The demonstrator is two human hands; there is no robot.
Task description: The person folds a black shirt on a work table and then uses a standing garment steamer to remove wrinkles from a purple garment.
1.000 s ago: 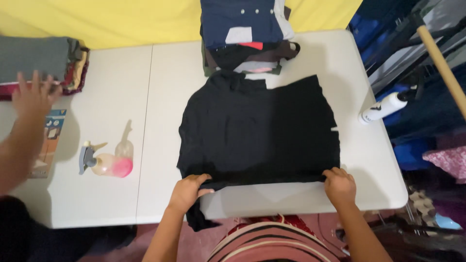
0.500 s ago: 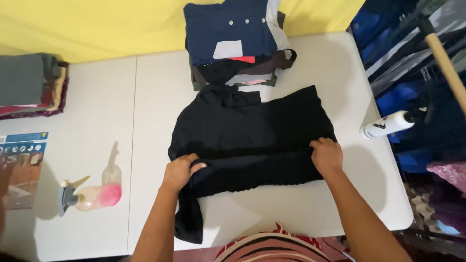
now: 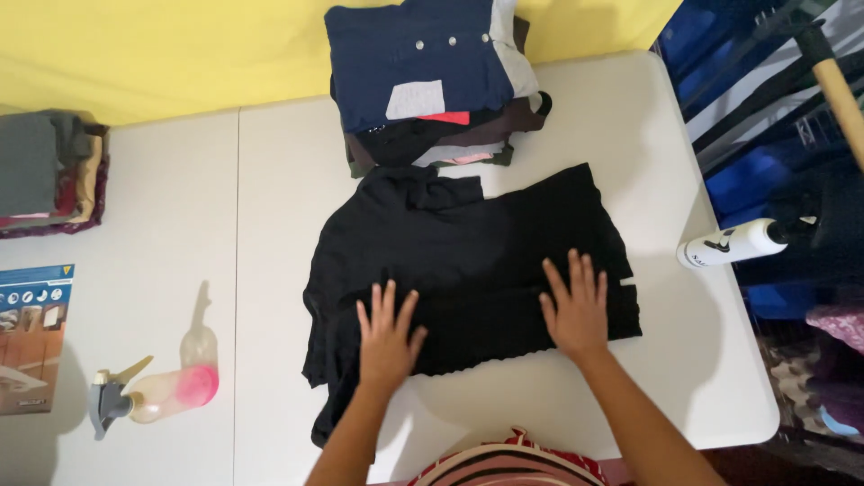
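Observation:
A black garment (image 3: 468,243) lies on the white table (image 3: 270,180), its lower part folded up over itself. My left hand (image 3: 387,333) rests flat on the fold at the lower left, fingers spread. On the fold's right side my right hand (image 3: 574,308) presses flat too, fingers apart. Neither hand grips anything. A corner of the garment hangs down at the lower left, near the table's front edge.
A pile of folded clothes (image 3: 432,81), dark blue on top, sits behind the garment. A spray bottle (image 3: 157,391) with pink liquid lies at the left, beside a printed leaflet (image 3: 31,333). More folded clothes (image 3: 49,171) are far left; a white bottle (image 3: 733,243) lies right.
My hands carried the garment's lower edge up and folded it over, then let go and now lie flat on the fold. Another person's hand at the far left is gone from view.

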